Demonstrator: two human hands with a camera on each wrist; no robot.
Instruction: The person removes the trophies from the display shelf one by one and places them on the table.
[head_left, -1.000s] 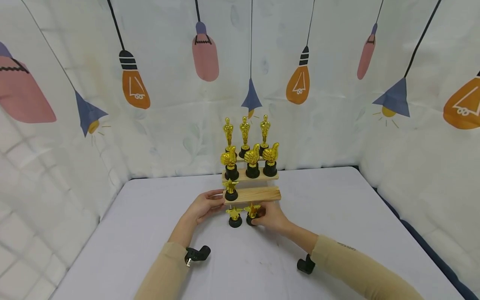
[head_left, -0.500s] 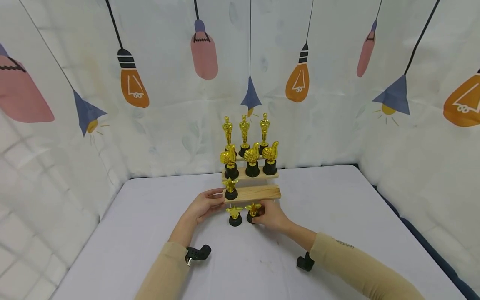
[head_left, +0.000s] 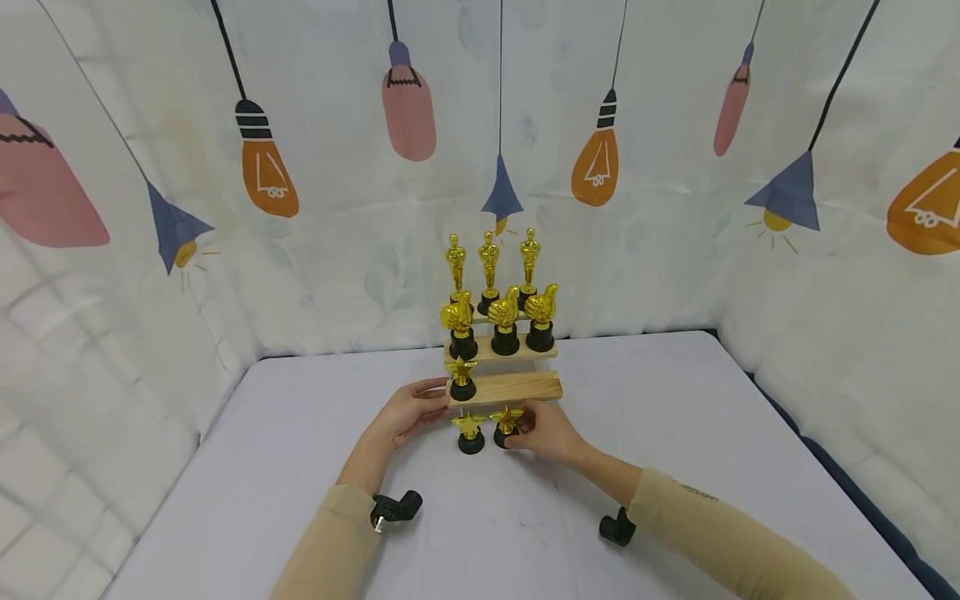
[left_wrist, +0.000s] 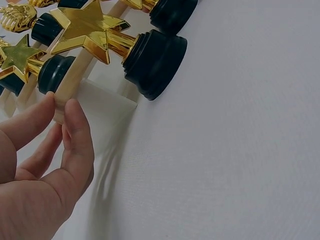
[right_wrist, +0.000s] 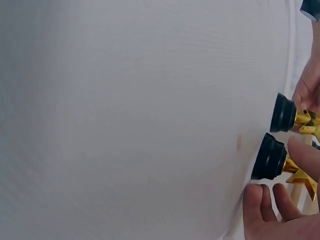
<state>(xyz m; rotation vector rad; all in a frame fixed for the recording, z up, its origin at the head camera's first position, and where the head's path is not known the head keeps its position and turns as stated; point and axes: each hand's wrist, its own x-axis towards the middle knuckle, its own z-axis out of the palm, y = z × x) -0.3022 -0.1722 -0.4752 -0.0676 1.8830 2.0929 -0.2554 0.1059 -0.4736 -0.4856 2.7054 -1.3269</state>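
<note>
A stepped wooden rack (head_left: 517, 387) stands on the table. My left hand (head_left: 412, 412) pinches the left end of its lowest step; in the left wrist view, thumb and fingers (left_wrist: 77, 125) meet at the board's end. On that step sits one gold star trophy (head_left: 462, 381) with a black base. Two more star trophies are in front of the rack. The left one (head_left: 470, 435) stands on the cloth untouched. Around the right one (head_left: 506, 427) curl the thumb and fingers of my right hand (head_left: 551, 432); its base (right_wrist: 270, 157) shows between them in the right wrist view.
Three thumbs-up trophies (head_left: 505, 321) fill the middle step. Three figure trophies (head_left: 489, 267) stand on the top step behind them. White cloth covers the table (head_left: 300, 467). A patterned curtain (head_left: 337, 250) hangs behind and at both sides.
Hardly anything moves. The right forearm shifts slightly to the right, while the right hand stays at the same star trophy and the left hand stays on the rack.
</note>
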